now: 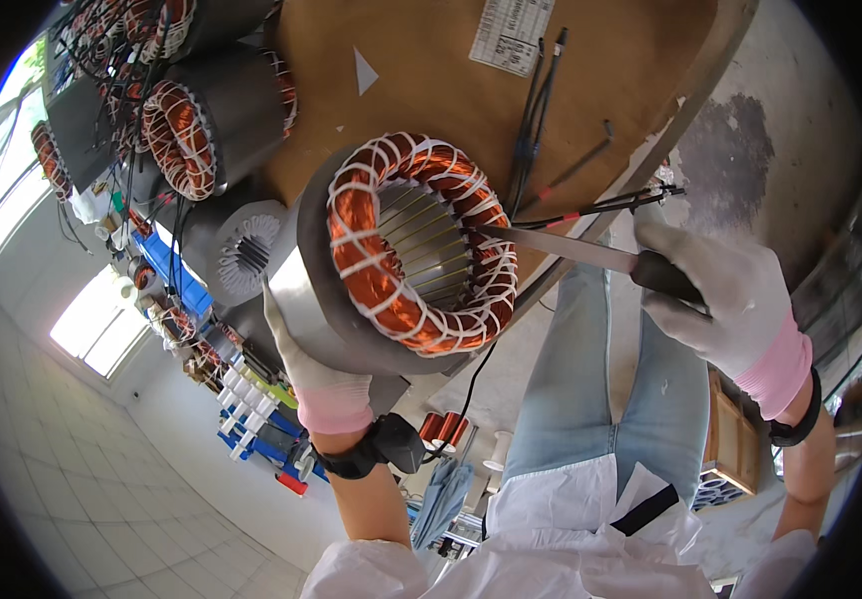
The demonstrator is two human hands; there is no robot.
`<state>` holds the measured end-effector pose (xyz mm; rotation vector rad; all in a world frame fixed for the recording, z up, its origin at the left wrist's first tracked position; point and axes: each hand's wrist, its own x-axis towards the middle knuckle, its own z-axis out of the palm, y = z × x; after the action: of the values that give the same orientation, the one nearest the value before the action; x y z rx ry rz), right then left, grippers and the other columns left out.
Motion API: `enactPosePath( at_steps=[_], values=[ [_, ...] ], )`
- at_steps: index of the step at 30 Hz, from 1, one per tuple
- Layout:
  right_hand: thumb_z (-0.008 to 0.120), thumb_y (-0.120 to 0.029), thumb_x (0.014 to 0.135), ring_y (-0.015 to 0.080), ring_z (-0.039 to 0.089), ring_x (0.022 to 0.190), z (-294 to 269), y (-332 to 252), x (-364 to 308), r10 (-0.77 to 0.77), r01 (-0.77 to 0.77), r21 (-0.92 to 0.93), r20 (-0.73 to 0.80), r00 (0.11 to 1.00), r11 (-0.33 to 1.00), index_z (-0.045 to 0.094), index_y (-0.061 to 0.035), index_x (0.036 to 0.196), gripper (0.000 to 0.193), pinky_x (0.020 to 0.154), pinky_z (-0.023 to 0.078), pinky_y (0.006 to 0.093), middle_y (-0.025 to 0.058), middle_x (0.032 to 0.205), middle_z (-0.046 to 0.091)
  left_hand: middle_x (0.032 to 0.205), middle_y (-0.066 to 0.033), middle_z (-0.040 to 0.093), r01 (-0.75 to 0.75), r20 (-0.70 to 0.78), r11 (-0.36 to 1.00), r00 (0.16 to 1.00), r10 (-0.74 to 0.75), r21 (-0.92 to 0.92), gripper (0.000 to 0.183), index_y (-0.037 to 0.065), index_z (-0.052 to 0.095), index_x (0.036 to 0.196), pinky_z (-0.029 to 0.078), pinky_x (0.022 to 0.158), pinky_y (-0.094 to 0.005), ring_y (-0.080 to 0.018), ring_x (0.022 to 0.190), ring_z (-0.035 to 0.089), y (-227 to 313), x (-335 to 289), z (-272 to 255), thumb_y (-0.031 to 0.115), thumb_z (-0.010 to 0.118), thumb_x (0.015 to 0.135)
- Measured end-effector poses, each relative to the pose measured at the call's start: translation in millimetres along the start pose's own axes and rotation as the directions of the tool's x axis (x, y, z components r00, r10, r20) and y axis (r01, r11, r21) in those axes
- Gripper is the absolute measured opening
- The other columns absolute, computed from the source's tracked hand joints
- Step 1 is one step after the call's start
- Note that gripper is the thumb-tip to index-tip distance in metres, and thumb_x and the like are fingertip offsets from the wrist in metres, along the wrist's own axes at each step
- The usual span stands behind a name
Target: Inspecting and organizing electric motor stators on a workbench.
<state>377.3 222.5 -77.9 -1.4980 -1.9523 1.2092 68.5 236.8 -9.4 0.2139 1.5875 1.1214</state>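
A motor stator [301, 285] lies on its side on the brown bench, its open bore turned toward me. Orange copper windings [356, 225] laced with white cord ring the bore, and narrow slots line the inside. My left hand [316, 379], in a white glove with a pink cuff, grips the steel body from the left, with some fingers hidden. In my gloved right hand [725, 285] is a flat-bladed tool [571, 248] with a dark handle, fingers closed around it. The blade's tip meets the right inner edge of the winding. Black leads [600, 207] with red sleeves extend right from the stator.
Several other wound stators [181, 140] with dangling black leads crowd the far left. A printed paper sheet [511, 35] and more leads [536, 120] lie on the brown bench [630, 60]. Copper wire spools [443, 429] and a wooden crate [730, 439] stand lower down.
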Motion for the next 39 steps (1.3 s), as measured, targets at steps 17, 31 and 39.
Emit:
enactPosePath(
  at_steps=[17, 31, 39],
  values=[
    [0.039, -0.009, 0.081, 0.0048, 0.041, 0.056, 44, -47, 55, 0.168, -0.619, 0.784, 0.606, 0.777, 0.034, 0.041, -0.0082, 0.129, 0.048, 0.053, 0.040, 0.0186, -0.0011, 0.074, 0.049, 0.128, -0.0129, 0.042, -0.254, 0.032, 0.959, 0.967, 0.252, 0.130, 0.065, 0.008, 0.018, 0.138, 0.033, 0.101, -0.0370, -0.0246, 0.113, 0.046, -6, 23, -7, 0.006, 0.055, 0.085],
    [0.041, -0.010, 0.083, 0.0043, 0.045, 0.053, 58, -55, 20, 0.151, -0.634, 0.762, 0.647, 0.747, -0.129, 0.040, -0.0067, 0.122, 0.039, 0.046, 0.036, 0.0178, 0.0048, 0.073, 0.057, 0.131, -0.0044, 0.041, -0.292, 0.078, 0.949, 0.956, 0.284, 0.120, 0.051, 0.012, 0.034, 0.133, 0.034, 0.100, -0.0377, -0.0209, 0.118, 0.042, -51, -19, -4, 0.044, 0.033, 0.093],
    [0.042, -0.016, 0.087, 0.0036, 0.044, 0.054, 55, -63, -5, 0.458, -0.598, 0.801, 0.520, 0.721, 0.032, 0.033, -0.0047, 0.133, 0.048, 0.048, 0.036, 0.0183, -0.0004, 0.068, 0.051, 0.130, -0.0052, 0.043, -0.096, -0.088, 0.991, 0.991, 0.104, 0.094, 0.047, 0.013, 0.033, 0.132, 0.038, 0.098, -0.0386, -0.0215, 0.117, 0.044, -33, -37, 14, 0.038, 0.036, 0.093]
  ],
)
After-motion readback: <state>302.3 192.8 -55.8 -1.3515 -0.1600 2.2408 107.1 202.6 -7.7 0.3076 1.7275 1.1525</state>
